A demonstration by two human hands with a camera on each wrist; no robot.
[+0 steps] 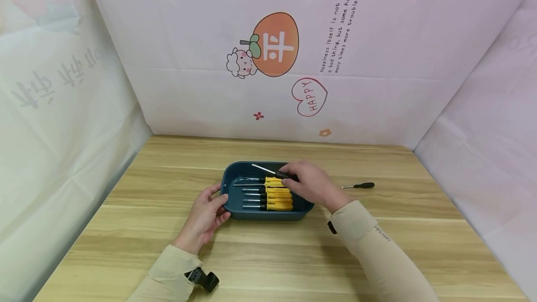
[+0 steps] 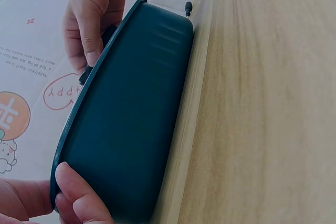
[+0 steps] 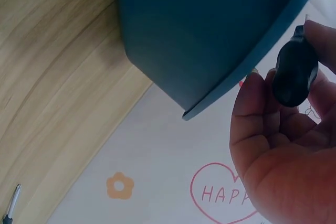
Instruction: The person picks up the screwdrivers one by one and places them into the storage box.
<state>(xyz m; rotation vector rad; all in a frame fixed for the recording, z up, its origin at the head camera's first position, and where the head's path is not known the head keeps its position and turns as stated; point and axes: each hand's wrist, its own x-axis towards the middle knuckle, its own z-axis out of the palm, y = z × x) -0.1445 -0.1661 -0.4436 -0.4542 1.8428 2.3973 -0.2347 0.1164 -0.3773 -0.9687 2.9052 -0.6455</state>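
Note:
A dark teal tray (image 1: 268,216) stands on the table with several yellow-handled screwdrivers (image 1: 278,201) lying side by side in it. My left hand (image 1: 206,212) grips the tray's left end, thumb over the rim; the left wrist view shows fingers against its outer wall. Over the tray's far right part, my right hand (image 1: 312,183) holds a black-handled screwdriver (image 1: 282,175), its shaft pointing left. In the right wrist view, the black handle (image 3: 295,72) sits between thumb and fingers, just beyond the tray's rim (image 3: 252,69).
Another black-handled screwdriver (image 1: 364,185) lies on the wooden table (image 1: 398,236), right of the tray, its tip to the left. A printed cloth (image 1: 189,97) hangs behind the table, and more cloth hangs at both sides.

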